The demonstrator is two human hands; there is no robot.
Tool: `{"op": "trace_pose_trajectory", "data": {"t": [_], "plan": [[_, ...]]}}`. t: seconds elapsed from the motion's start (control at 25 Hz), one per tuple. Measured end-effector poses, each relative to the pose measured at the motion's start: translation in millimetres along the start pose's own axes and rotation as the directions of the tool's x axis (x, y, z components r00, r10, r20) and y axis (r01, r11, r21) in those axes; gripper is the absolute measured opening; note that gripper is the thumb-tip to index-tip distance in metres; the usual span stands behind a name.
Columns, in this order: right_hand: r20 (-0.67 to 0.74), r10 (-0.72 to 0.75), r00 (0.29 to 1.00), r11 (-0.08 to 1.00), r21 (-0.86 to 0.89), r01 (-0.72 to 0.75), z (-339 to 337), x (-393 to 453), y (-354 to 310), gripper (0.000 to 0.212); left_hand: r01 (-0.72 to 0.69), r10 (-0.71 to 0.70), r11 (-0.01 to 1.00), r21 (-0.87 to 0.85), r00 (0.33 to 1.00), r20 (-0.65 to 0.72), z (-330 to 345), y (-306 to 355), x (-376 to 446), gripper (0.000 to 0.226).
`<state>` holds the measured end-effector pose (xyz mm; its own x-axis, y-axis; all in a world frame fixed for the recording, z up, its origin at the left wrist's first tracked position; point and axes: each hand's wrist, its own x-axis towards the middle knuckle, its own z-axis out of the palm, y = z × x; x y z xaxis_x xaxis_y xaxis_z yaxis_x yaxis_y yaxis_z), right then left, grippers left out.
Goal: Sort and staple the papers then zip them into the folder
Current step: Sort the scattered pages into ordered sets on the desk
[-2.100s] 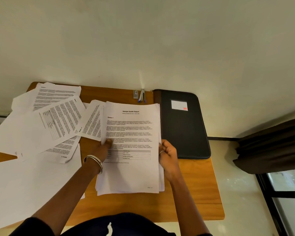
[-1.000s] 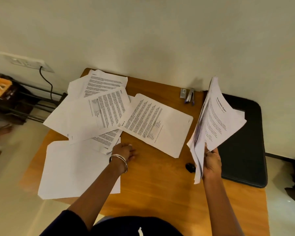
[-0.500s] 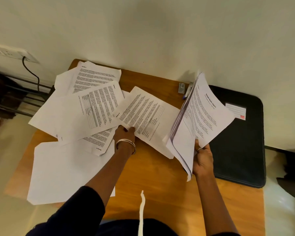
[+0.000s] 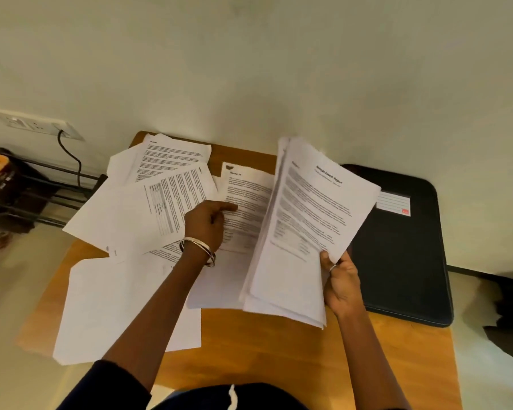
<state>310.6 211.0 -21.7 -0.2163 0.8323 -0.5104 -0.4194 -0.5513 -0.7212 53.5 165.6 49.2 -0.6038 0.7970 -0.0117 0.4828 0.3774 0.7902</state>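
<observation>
Fingers: our right hand (image 4: pixel 342 284) pinches the paper stack (image 4: pixel 305 232) by its bottom corner; our left hand (image 4: pixel 209 223) lies loosely curled on a sheet (image 4: pixel 245 214).
Stack hangs tilted left of the folder (image 4: pixel 403 250); it's thin, floppy, slippery, so we'd grip both long edges.

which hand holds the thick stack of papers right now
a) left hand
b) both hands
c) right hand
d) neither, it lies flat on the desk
c: the right hand grips the stack of papers at its lower edge, tilted up off the desk, while the left hand rests on a loose sheet.
</observation>
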Motion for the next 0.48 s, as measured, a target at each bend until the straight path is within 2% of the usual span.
{"op": "trace_pose_trajectory", "data": {"t": [0.12,0.24,0.28,0.36,0.4,0.48], "plan": [[0.012,-0.021,1.000,0.995,-0.094,0.022,6,-14,0,0.041,0.095,-0.084,0.982,-0.162,0.994,0.073,3,13,-16,0.025],[0.039,-0.054,0.998,0.975,-0.212,0.061,6,-27,4,0.067,0.246,-0.193,0.865,-0.437,0.968,0.162,2,28,-28,0.022],[0.050,-0.059,0.997,0.967,-0.244,0.069,4,-29,8,0.069,0.261,-0.196,0.852,-0.454,0.963,0.186,1,29,-30,0.026],[0.059,-0.074,0.995,0.955,-0.282,0.088,0,-34,14,0.047,0.229,-0.151,0.895,-0.384,0.963,0.222,1,31,-35,0.035],[0.056,-0.078,0.995,0.952,-0.293,0.091,-3,-36,17,0.037,0.195,-0.126,0.923,-0.333,0.968,0.219,2,33,-39,0.037],[0.057,-0.074,0.996,0.945,-0.316,0.088,-7,-40,18,0.035,0.135,-0.098,0.963,-0.233,0.982,0.163,3,38,-46,0.039]]}}
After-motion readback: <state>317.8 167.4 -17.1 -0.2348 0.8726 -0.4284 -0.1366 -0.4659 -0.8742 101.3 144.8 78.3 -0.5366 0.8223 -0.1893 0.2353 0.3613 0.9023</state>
